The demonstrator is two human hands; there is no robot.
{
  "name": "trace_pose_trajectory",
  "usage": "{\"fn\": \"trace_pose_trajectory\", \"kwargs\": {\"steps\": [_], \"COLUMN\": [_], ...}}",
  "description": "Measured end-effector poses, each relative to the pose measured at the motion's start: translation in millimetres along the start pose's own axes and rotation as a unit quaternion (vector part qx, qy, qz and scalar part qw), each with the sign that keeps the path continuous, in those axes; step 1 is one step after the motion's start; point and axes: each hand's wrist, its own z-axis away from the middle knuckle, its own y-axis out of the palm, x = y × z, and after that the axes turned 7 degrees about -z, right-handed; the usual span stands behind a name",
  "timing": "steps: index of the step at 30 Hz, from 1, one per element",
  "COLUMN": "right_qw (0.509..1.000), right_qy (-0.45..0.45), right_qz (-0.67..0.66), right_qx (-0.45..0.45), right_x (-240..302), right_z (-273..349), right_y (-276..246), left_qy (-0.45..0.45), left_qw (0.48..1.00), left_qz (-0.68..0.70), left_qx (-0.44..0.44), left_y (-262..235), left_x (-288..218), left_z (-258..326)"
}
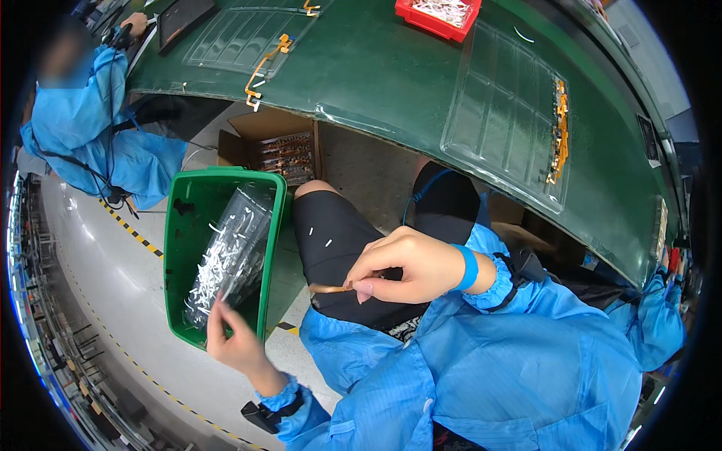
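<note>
Above my lap, my right hand [402, 264] pinches one end of a thin orange-brown flexible circuit strip [329, 289], which points to the left. A blue band circles that wrist. My left hand [235, 342] hangs over the near edge of a green bin [171, 248], thumb and finger pressed together. Anything between those fingertips is too small to make out. Inside the bin lie clear plastic trays [252, 207] and many small white strips [207, 282]. Two white bits [329, 243] rest on my dark-clad thigh.
On the green table [376, 83] are clear trays [504, 113], a row of orange flexible circuits [560, 135], one loose circuit [263, 64] and a red box [444, 30] of white strips. A cardboard box [316, 146] stands below. Another person [83, 120] sits at left.
</note>
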Motion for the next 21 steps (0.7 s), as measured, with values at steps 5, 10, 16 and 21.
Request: {"fn": "trace_pose_trajectory", "kwargs": {"steps": [5, 10, 16, 21], "right_qw": [0.998, 0.995, 0.99, 0.99], "right_qy": [0.002, 0.03, 0.046, 0.061], "right_qz": [-0.055, -0.085, -0.114, -0.114], "right_qx": [0.015, 0.039, 0.066, 0.063], "right_x": [-5, -5, 0, 4], "right_z": [-3, -5, -1, 9], "right_y": [0, -1, 0, -7], "left_qy": [-0.059, -0.071, -0.13, -0.196], "left_qw": [0.986, 0.974, 0.846, 0.671], "left_qz": [-0.15, -0.213, 0.402, 0.57], "left_qx": [0.049, -0.019, 0.326, 0.432], "left_y": [-23, -8, 10, 30], "left_x": [75, 96, -51, -78], "left_z": [4, 5, 27, 44]}}
